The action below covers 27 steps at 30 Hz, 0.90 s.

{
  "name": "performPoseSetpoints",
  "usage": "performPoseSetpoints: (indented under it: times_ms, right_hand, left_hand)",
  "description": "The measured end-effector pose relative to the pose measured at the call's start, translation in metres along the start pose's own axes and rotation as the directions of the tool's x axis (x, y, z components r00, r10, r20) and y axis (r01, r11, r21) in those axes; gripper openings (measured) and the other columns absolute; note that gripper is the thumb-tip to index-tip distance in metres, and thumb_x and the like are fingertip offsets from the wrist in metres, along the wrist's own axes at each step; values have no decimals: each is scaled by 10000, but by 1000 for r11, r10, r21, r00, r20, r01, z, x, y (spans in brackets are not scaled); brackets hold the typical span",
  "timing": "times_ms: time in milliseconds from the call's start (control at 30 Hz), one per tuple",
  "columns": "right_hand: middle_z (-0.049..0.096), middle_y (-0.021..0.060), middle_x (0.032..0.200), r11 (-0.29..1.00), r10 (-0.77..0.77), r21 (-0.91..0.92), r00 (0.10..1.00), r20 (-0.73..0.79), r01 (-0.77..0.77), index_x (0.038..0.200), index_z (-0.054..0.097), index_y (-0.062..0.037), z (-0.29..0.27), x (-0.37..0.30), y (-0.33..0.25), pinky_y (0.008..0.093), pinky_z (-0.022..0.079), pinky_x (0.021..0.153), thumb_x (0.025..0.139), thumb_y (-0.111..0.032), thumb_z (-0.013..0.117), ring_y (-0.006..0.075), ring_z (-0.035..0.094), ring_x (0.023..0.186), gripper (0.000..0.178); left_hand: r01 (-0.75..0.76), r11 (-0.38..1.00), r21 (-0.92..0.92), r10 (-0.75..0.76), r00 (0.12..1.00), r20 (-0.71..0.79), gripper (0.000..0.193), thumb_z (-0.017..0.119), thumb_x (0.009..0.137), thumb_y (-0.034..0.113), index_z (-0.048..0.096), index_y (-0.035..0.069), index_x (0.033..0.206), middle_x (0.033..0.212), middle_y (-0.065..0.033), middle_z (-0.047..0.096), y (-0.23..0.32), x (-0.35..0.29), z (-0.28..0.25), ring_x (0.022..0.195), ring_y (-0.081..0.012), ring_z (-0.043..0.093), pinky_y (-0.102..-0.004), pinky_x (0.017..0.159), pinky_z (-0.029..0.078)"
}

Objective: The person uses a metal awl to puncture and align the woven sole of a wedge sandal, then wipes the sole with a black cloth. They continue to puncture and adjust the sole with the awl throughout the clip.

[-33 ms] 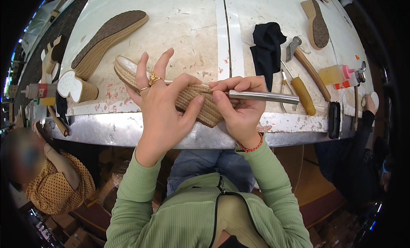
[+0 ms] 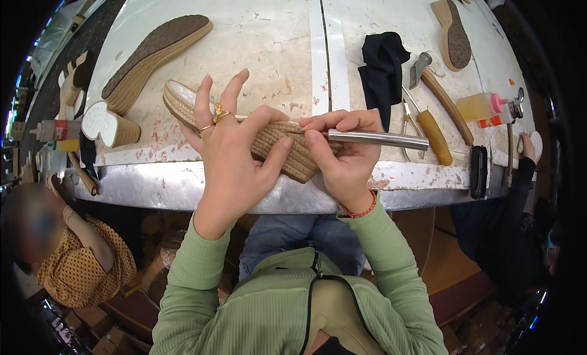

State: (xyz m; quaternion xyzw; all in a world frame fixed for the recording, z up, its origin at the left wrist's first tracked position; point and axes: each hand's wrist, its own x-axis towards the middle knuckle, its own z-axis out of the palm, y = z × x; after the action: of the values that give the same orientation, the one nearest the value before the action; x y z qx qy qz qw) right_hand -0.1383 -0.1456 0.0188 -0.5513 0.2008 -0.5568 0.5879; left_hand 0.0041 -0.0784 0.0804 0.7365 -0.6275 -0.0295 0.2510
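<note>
Between my hands, over the table's front edge, a tan wedge shoe sole (image 2: 293,158) with rope-braid sides lies tilted, its white inner face partly showing at the left end. My left hand (image 2: 235,144) is closed on it with thumb and index finger, while two other fingers point up. My right hand (image 2: 345,150) pinches a tool with a shiny round metal handle (image 2: 379,139). The handle sticks out to the right, and my right fingertips press at the sole's braided side. The tool's working tip is hard to make out among the fingers.
Other wedge soles (image 2: 153,58) (image 2: 113,124) (image 2: 454,37) lie on the white table (image 2: 263,49). To the right are black cloth (image 2: 382,71), a hammer (image 2: 446,98), a yellow-handled tool (image 2: 435,138), a pink-capped bottle (image 2: 483,106) and a black case (image 2: 479,172). People sit at both sides.
</note>
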Motion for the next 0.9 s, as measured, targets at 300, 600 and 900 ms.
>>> performPoseSetpoints:
  times_ms: [300,600,900]
  right_hand:
    - [642,165,957,998,-15,66,1000,-17,17,1035,367,-44,-1,3,5,285,549,797,838,98,658,174,664,892,379]
    - [654,164,954,998,-59,17,998,23,59,1027,382,-39,0,3,7,278,545,794,837,99,665,165,665,891,368]
    - [624,125,947,995,-45,-89,996,-82,38,1074,422,-7,6,2,4,241,535,732,829,88,684,138,648,843,371]
  left_hand:
    - [36,999,26,-36,999,25,225,774,750,277,725,176,946,1499,-106,407,4,2,-4,1446,-399,110,-626,1078,62]
    - [29,999,26,-29,1000,11,223,779,757,294,736,186,947,1494,-95,415,2,4,-2,1444,-395,119,-617,1081,67]
    - [29,999,19,-29,999,21,225,767,747,265,738,186,956,1475,-87,438,3,2,-3,1439,-394,130,-608,1091,65]
